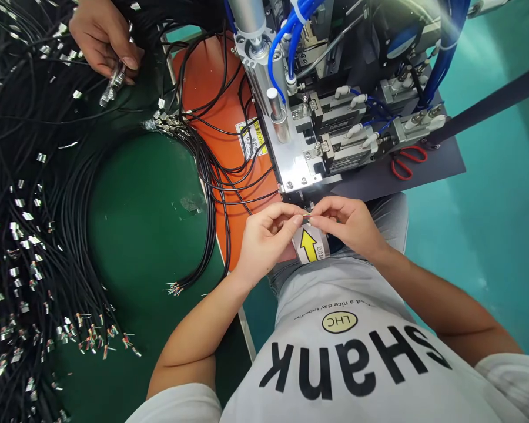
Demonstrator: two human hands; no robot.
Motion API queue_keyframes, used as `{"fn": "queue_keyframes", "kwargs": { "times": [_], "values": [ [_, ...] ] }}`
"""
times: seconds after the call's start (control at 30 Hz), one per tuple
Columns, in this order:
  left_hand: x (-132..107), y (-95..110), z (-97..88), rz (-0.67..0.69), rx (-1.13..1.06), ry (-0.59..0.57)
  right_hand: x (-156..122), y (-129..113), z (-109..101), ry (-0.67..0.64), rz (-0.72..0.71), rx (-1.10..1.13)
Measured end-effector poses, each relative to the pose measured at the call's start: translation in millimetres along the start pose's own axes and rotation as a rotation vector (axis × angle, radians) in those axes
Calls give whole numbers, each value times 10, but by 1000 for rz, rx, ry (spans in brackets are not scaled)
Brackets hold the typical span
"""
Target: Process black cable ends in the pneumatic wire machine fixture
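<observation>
My left hand (271, 235) and my right hand (350, 226) meet at the front edge of the machine, fingertips nearly touching. Both are closed in a pinch on short, thin coloured wires (306, 215), of which only a small bit shows between the fingers. Just below the fingertips is a white label with a yellow arrow (309, 244). Black cables (242, 185) run over the orange base (198, 70) on the left of the machine, towards my hands. Which cable the pinched wires belong to is hidden.
A metal press machine (286, 147) with blue air hoses (291, 35) stands ahead. Red-handled scissors (408, 161) lie on its grey plate. On the green table (136, 205) are bundled black cables (77, 194) with metal-tipped ends. Another person's hand (103, 38) holds metal-ended pieces there.
</observation>
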State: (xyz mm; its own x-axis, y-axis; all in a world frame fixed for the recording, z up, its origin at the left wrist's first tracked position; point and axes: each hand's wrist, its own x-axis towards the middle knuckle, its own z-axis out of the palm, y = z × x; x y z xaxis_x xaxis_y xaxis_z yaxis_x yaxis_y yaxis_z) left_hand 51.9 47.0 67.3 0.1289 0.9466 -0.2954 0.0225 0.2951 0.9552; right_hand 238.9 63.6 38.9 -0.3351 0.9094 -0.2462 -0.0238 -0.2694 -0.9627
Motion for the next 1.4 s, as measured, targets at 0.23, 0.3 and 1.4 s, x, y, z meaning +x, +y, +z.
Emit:
{"fn": "queue_keyframes", "kwargs": {
  "times": [0.23, 0.3, 1.4],
  "values": [
    [12, -22, -13, -30, -33, 7, -51, -53, 68, 151, -245, -372],
    [12, -17, -8, -40, -40, 13, -65, -69, 69, 185, -294, -437],
    [76, -54, -59, -69, -141, -18, -71, -1, 309, 199, -105, -189]
  ]
}}
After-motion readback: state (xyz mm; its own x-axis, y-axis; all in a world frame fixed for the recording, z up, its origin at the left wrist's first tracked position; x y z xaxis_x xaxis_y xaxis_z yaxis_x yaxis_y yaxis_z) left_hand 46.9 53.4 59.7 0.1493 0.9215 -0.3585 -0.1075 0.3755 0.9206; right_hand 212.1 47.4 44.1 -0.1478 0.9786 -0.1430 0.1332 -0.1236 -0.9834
